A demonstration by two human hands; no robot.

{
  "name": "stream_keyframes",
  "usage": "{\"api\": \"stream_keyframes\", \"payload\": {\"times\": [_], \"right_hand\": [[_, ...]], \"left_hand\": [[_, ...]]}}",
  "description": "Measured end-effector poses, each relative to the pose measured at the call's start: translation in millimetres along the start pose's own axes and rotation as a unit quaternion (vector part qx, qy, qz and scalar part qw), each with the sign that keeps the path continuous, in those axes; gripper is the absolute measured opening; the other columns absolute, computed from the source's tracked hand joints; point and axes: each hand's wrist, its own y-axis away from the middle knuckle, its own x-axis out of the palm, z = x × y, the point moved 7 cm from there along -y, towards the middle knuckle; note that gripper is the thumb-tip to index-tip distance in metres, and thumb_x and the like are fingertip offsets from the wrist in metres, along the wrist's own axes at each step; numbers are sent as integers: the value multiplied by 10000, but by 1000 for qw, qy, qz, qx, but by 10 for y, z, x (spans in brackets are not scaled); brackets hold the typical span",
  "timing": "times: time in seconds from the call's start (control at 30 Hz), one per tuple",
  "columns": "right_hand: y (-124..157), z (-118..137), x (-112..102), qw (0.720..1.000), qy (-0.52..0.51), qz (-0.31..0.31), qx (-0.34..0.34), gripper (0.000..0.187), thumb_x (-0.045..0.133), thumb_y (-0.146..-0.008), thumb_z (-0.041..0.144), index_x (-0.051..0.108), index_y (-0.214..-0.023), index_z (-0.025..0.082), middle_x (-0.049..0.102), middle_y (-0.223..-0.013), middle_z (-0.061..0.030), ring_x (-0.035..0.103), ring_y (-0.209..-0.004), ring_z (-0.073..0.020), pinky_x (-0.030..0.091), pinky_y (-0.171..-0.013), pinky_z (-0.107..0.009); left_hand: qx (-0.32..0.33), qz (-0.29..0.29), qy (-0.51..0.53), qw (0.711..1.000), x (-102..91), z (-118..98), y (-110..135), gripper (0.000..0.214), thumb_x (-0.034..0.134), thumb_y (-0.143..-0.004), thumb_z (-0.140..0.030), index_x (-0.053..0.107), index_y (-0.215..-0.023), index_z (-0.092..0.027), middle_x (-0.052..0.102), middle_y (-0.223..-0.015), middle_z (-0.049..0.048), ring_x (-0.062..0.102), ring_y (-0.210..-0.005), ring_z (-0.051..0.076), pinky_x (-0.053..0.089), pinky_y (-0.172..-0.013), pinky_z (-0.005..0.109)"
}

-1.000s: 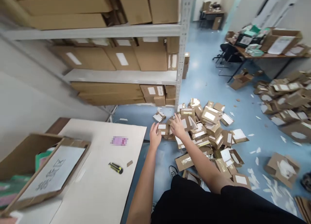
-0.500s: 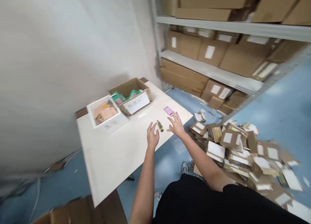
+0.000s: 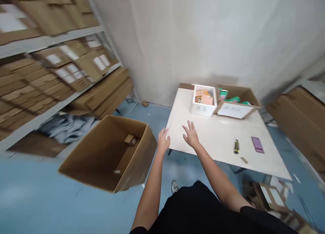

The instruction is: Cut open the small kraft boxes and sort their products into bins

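Note:
My left hand point(image 3: 163, 142) is held out in front of me with fingers spread, empty, near the left corner of a low white table point(image 3: 223, 139). My right hand point(image 3: 191, 135) is also open and empty, hovering over the table's near left part. A large open brown carton point(image 3: 111, 152) sits on the floor just left of my left hand, with a small cardboard box point(image 3: 130, 139) inside it. On the table lie a yellow and black utility knife point(image 3: 236, 146) and a purple phone point(image 3: 257, 144).
At the table's far edge stand a white bin point(image 3: 203, 100) of orange packets and an open brown box point(image 3: 237, 103) with green packets. Shelving with stacked cartons point(image 3: 50, 68) fills the left. More cartons point(image 3: 299, 122) stand at the right; small boxes point(image 3: 269, 195) lie on the blue floor.
My view has swung left, away from the pile of small boxes, past the table to the big open carton. Both hands stayed out in front, open and empty.

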Motion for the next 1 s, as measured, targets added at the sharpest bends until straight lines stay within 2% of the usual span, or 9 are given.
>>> {"api": "stream_keyframes", "payload": {"times": [0.13, 0.23, 0.33, 0.43, 0.53, 0.6, 0.7, 0.87, 1.0], "right_hand": [[-450, 997, 682, 992, -35, 59, -108, 617, 669, -888, 150, 583, -1496, 201, 177, -1769, -139, 130, -1627, -418, 380, -1215, -631], [-655, 1737, 1135, 975, -65, 100, -189, 657, 703, -865, 151, 577, -1507, 205, 173, -1769, -148, 146, -1623, -426, 360, -1224, -651], [-786, 2421, 1523, 952, -90, 134, -260, 665, 709, -863, 158, 574, -1512, 206, 172, -1769, -149, 146, -1622, -429, 344, -1228, -669], [-913, 2997, 1876, 930, -111, 161, -310, 644, 681, -878, 154, 577, -1511, 205, 180, -1767, -141, 148, -1623, -421, 338, -1237, -659], [-1087, 3442, 2229, 912, -127, 188, -341, 645, 674, -878, 152, 577, -1512, 210, 169, -1771, -130, 145, -1624, -412, 342, -1238, -646], [-1239, 3663, 2473, 902, -134, 207, -354, 645, 684, -874, 156, 581, -1508, 210, 170, -1771, -128, 146, -1622, -412, 360, -1231, -634], [-1515, 3896, 2850, 888, -134, 240, -368, 653, 696, -871, 164, 579, -1512, 214, 181, -1768, -122, 157, -1618, -414, 369, -1226, -629], [-1968, 4139, 3532, 861, -122, 307, -387, 647, 686, -889, 167, 565, -1524, 186, 157, -1772, -131, 150, -1620, -410, 353, -1244, -612], [-2192, 4288, 4113, 839, -115, 360, -391, 666, 660, -891, 158, 543, -1545, 204, 153, -1776, -107, 138, -1624, -404, 383, -1229, -604]], "left_hand": [[-103, -91, -33, 990, -1019, 888, 346, 523, 532, -958, -239, 614, -1475, -230, 526, -1604, 113, 458, -1501, 303, 369, -1276, 538], [-174, -154, -46, 971, -1644, 1376, 747, 521, 523, -974, -261, 598, -1490, -248, 515, -1615, 105, 440, -1517, 299, 367, -1277, 539], [-244, -208, -52, 946, -2116, 1743, 1167, 508, 522, -987, -284, 599, -1490, -271, 512, -1618, 100, 428, -1526, 296, 380, -1270, 533], [-298, -256, -57, 918, -2454, 2032, 1494, 502, 528, -991, -299, 599, -1488, -298, 503, -1626, 88, 436, -1520, 291, 400, -1256, 539], [-338, -290, -63, 893, -2672, 2310, 1639, 507, 542, -982, -295, 598, -1487, -303, 506, -1624, 81, 440, -1518, 283, 410, -1249, 528], [-363, -298, -63, 881, -2754, 2516, 1619, 513, 549, -981, -301, 592, -1492, -295, 503, -1627, 88, 427, -1529, 283, 415, -1247, 519], [-395, -294, -62, 868, -2811, 2855, 1432, 518, 552, -982, -308, 586, -1498, -284, 500, -1629, 94, 422, -1535, 285, 405, -1256, 514], [-435, -266, -66, 858, -2812, 3470, 998, 520, 568, -968, -283, 598, -1486, -257, 506, -1626, 100, 455, -1513, 285, 397, -1266, 502], [-474, -244, -53, 844, -2732, 3949, 890, 529, 575, -961, -273, 599, -1488, -244, 506, -1624, 108, 466, -1504, 293, 439, -1238, 493]]}}
